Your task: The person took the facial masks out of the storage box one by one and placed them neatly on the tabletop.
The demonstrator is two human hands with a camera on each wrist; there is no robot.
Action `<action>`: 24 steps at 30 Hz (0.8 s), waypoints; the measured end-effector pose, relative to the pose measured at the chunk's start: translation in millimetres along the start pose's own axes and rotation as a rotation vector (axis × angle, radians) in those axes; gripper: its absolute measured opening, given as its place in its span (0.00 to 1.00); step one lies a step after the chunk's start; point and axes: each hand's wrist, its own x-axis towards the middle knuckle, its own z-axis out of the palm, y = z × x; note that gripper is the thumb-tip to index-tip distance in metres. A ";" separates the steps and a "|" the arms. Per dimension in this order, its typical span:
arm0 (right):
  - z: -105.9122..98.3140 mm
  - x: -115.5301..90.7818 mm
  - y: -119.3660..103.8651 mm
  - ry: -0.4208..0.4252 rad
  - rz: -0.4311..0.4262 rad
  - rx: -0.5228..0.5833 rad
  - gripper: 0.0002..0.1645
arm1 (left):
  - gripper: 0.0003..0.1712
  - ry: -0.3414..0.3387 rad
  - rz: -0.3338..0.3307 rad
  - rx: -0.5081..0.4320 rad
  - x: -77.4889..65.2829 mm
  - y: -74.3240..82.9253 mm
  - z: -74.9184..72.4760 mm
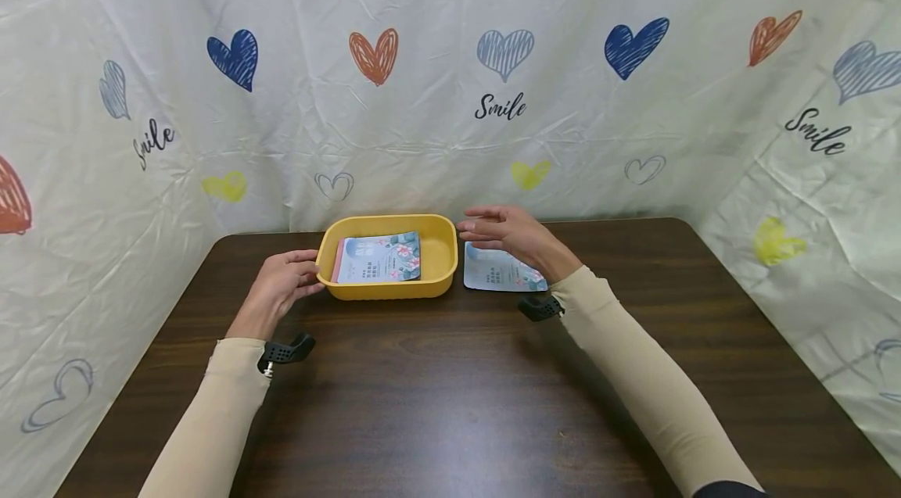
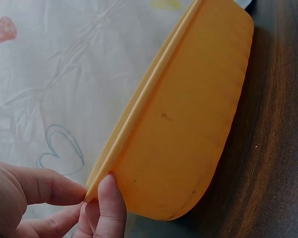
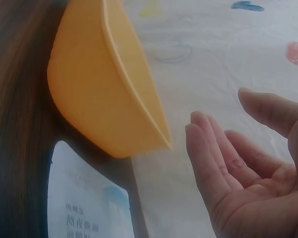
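A yellow plastic basket (image 1: 383,291) stands near the back of the table, holding a pale blue floral sachet (image 1: 380,258) with a pink edge showing beneath it. At its left end my left hand (image 1: 283,281) pinches the rim; the left wrist view shows thumb and fingers (image 2: 111,204) on either side of that rim. My right hand (image 1: 512,234) hovers just off the basket's right end, fingers loosely extended and holding nothing. Below this hand a second pale blue sachet (image 1: 496,271) lies flat on the table, partly covered by the hand in the head view.
The dark wooden table (image 1: 422,396) has rounded back corners. White cloth (image 1: 436,123) with printed hearts and "Smile" lettering hangs behind it and along both sides. Each wrist wears a black camera mount (image 1: 540,308).
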 end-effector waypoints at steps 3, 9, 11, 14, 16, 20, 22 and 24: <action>4.3 3.1 -0.5 0.003 0.005 -0.003 0.38 | 0.29 0.001 0.001 0.001 -0.3 -0.2 0.1; 12.1 10.4 -1.2 0.005 0.022 0.010 0.39 | 0.29 0.002 0.008 0.007 0.7 -0.6 0.2; 14.7 13.0 -1.5 0.005 0.022 0.008 0.38 | 0.29 0.006 0.008 0.008 1.0 -0.5 0.1; 18.4 16.2 -2.3 0.008 0.022 -0.010 0.38 | 0.29 0.010 0.007 0.008 1.0 0.0 0.4; 20.8 18.2 -2.7 0.010 0.023 -0.016 0.38 | 0.29 0.012 0.005 0.008 1.0 0.3 0.5; 25.8 21.3 -3.8 0.009 0.028 -0.018 0.38 | 0.30 0.008 -0.003 0.005 1.5 0.6 0.3; 28.4 22.7 -4.4 0.007 0.035 -0.016 0.38 | 0.30 0.007 -0.007 0.003 2.0 1.1 0.3; 30.5 24.1 -4.7 0.011 0.044 -0.015 0.38 | 0.30 0.004 -0.006 -0.001 2.7 1.7 0.8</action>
